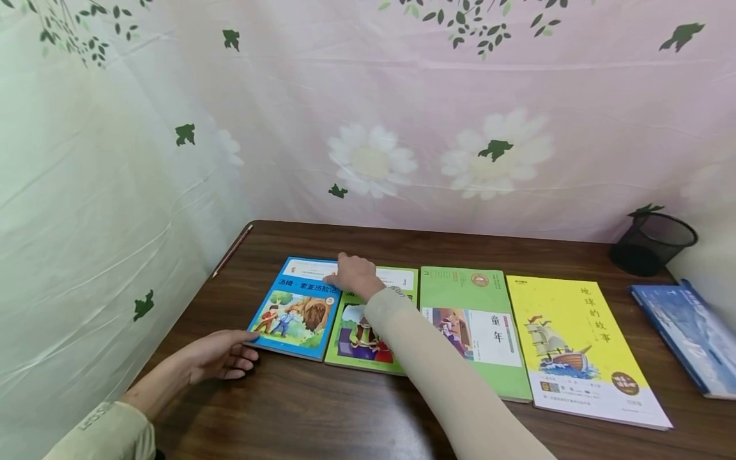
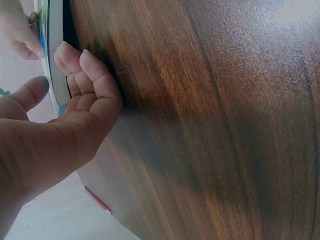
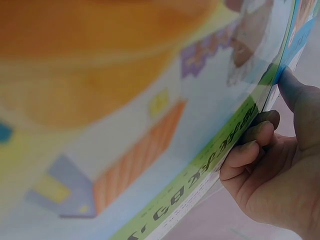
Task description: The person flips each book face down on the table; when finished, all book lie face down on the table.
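Note:
A blue picture-covered book (image 1: 296, 313) lies at the left end of a row of books. My left hand (image 1: 221, 358) is at its near left corner, thumb on the cover and the other fingers curled by the page edge; the pages (image 2: 59, 60) show between them in the left wrist view. At the far right corner of the blue book, my right hand (image 1: 358, 276) holds the top edge, thumb (image 3: 295, 87) on the blue cover. That hand and forearm partly cover a green book (image 1: 351, 348) lying beside it.
Right of these lie a lighter green book (image 1: 460, 287), a yellow book (image 1: 566, 326) with a ship, and blue books (image 1: 684, 332). A black mesh pen holder (image 1: 652, 243) stands at the back right. Along the table's left edge lies a pencil (image 1: 232, 250). Patterned cloth hangs behind.

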`<action>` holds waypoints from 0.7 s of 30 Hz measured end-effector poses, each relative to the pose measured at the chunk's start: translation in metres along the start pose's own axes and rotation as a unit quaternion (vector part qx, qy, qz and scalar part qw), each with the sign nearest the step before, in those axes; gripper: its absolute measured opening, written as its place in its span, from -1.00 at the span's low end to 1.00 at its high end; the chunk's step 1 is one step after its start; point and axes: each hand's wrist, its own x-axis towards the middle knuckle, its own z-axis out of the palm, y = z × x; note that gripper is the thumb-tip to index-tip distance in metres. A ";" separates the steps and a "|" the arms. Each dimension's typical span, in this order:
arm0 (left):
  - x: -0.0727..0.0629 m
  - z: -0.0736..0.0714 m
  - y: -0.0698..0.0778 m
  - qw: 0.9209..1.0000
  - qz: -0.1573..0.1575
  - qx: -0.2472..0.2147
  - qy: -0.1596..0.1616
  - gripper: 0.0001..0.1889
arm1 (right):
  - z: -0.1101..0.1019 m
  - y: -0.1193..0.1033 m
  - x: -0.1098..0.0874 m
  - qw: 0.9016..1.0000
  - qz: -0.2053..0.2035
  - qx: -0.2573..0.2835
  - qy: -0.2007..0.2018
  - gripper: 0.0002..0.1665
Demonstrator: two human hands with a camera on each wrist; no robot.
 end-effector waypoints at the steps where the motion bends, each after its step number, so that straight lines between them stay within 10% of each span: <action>1: 0.000 0.000 0.000 1.000 -0.001 0.000 0.000 -0.61 | 0.000 0.000 0.000 1.000 0.000 -0.001 0.001 -0.08; 21: 0.001 0.000 0.000 1.000 0.005 0.001 0.000 -0.62 | 0.000 0.001 -0.001 1.000 0.004 0.004 -0.002 -0.06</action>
